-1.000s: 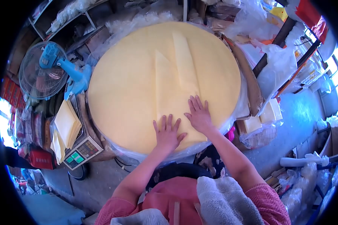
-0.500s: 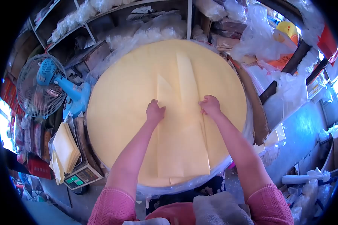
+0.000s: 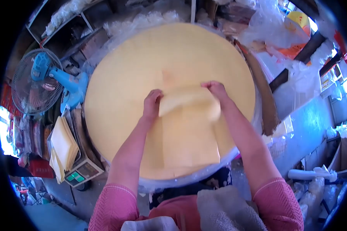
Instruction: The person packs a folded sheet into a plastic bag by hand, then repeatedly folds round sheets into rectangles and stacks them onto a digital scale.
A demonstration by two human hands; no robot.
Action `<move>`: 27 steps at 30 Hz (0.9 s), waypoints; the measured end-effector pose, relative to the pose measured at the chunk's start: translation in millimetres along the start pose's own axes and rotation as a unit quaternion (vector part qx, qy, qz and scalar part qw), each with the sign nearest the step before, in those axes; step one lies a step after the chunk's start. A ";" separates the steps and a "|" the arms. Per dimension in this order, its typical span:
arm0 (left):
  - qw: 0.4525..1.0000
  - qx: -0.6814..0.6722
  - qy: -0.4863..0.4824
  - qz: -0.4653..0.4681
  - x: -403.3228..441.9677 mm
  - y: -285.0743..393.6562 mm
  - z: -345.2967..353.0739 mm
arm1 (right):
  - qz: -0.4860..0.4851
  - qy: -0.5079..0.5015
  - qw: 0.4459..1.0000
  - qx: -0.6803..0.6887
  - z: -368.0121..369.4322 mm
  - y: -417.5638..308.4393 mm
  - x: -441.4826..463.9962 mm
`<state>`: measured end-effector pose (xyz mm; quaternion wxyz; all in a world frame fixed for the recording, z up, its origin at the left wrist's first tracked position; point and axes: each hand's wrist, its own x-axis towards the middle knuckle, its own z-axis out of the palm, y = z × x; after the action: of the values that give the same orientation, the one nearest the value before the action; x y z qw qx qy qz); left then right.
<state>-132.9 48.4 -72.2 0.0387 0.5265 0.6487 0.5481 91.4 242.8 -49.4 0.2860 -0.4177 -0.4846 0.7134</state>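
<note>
A large round stack of pale yellow sheets [image 3: 119, 88] fills the middle of the view. On it, a narrow folded yellow sheet [image 3: 191, 134] is being doubled over, its far part lifted and curved, slightly blurred. My left hand [image 3: 153, 103] pinches the left edge of the raised part. My right hand [image 3: 216, 91] pinches its right side near the upper corner. Both hands are closed on the sheet, and the lifted part spans the gap between them.
A blue fan [image 3: 69, 82] stands at the left. Below it, folded yellow sheets [image 3: 63, 142] rest on a scale [image 3: 85, 173]. Plastic-wrapped goods fill the shelves [image 3: 67, 25] behind. Clear plastic [image 3: 302, 82] hangs at the right, beside a cardboard edge [image 3: 264, 96].
Both hands, flat near the front edge at first, moved forward and took hold of the folded strip. Its far part has now been lifted and folded back toward me.
</note>
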 end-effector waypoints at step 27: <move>0.865 0.312 -0.377 0.111 -168.9 165.2 -54.1 | -0.330 -0.115 0.646 -0.679 -10.8 56.0 -207.7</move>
<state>13.7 -136.1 -15.6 0.0527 0.7464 0.6589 0.0772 201.9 58.3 -37.3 0.0807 -0.2219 -0.9680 0.0853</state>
